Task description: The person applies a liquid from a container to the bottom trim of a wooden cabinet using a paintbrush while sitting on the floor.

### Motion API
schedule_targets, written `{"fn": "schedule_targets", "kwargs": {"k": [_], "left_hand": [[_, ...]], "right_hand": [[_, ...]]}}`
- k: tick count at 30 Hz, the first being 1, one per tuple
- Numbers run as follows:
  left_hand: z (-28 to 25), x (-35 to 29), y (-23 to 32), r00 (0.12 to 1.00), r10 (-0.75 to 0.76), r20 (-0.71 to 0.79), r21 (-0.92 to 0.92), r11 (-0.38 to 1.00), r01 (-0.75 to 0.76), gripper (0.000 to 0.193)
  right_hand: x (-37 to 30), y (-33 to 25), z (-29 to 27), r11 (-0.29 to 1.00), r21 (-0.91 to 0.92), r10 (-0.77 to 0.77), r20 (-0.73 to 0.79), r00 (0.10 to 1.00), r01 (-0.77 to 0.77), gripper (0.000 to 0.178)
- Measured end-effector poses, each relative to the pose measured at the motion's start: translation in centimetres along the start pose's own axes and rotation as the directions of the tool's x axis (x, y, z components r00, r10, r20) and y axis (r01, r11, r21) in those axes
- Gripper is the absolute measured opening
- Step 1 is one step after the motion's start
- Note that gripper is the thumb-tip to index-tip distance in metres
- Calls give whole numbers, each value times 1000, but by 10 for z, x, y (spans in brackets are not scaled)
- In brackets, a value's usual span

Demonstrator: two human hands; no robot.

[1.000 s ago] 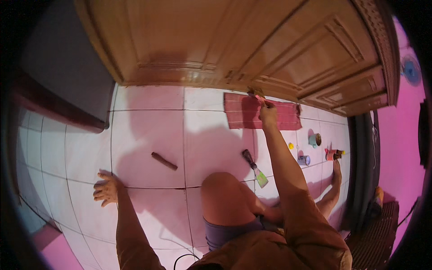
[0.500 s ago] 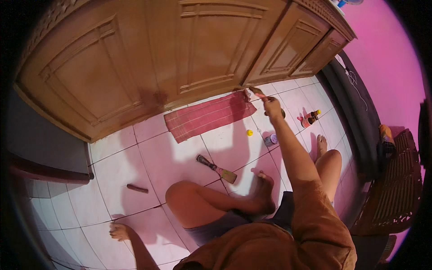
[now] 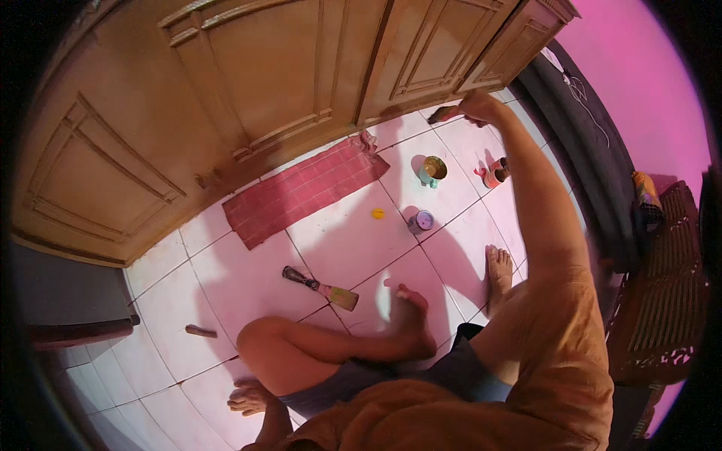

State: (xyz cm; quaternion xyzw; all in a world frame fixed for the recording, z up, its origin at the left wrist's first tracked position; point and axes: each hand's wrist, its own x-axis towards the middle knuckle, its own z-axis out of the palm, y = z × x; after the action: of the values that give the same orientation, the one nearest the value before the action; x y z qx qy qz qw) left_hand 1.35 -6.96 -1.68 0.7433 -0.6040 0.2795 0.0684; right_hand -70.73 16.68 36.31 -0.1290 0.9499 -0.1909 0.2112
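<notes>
My right hand [image 3: 479, 106] is stretched far forward and closed around a small brush [image 3: 444, 114], whose tip is at the foot of the wooden door panels [image 3: 263, 83]. My left hand [image 3: 248, 395] rests flat on the tiled floor by my bent knee, fingers spread and holding nothing. An open paint can [image 3: 433, 169] stands on the tiles just below the brush. Beside it lie a small round tin [image 3: 421, 221] and a yellow cap [image 3: 378, 213].
A red checked cloth [image 3: 304, 188] lies along the door's base. A scraper [image 3: 322, 288] and a short brown stick [image 3: 201, 331] lie on the tiles. Small bottles [image 3: 494, 173] stand right of the can. A dark mat [image 3: 587, 143] and a woven chair [image 3: 662, 286] are at the right.
The view has swung left. My right hand has carried the brush rightward along the door's foot, away from the red cloth. My left hand stays planted on the floor.
</notes>
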Motion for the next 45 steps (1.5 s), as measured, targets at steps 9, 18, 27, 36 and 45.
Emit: {"fn": "schedule_targets", "kwargs": {"k": [9, 18, 27, 36, 45], "left_hand": [[14, 0, 2, 995, 59, -75, 52, 997, -55, 42], [29, -6, -29, 995, 41, -92, 138, 990, -28, 39], [40, 103, -90, 66, -13, 998, 21, 992, -126, 73], [-195, 143, 213, 589, 661, 464, -557, 735, -386, 41], [-333, -73, 441, -176, 963, 206, -970, 224, 91, 30]], "right_hand": [[29, 73, -55, 997, -66, 27, -32, 999, -29, 41], [63, 85, -49, 992, 98, -89, 33, 995, 85, 26], [67, 115, -114, 951, 169, -287, 173, 942, 258, 17], [51, 209, -120, 856, 453, -334, 118, 935, 248, 16], [61, 246, -117, 754, 635, -310, 118, 943, 168, 16]]}}
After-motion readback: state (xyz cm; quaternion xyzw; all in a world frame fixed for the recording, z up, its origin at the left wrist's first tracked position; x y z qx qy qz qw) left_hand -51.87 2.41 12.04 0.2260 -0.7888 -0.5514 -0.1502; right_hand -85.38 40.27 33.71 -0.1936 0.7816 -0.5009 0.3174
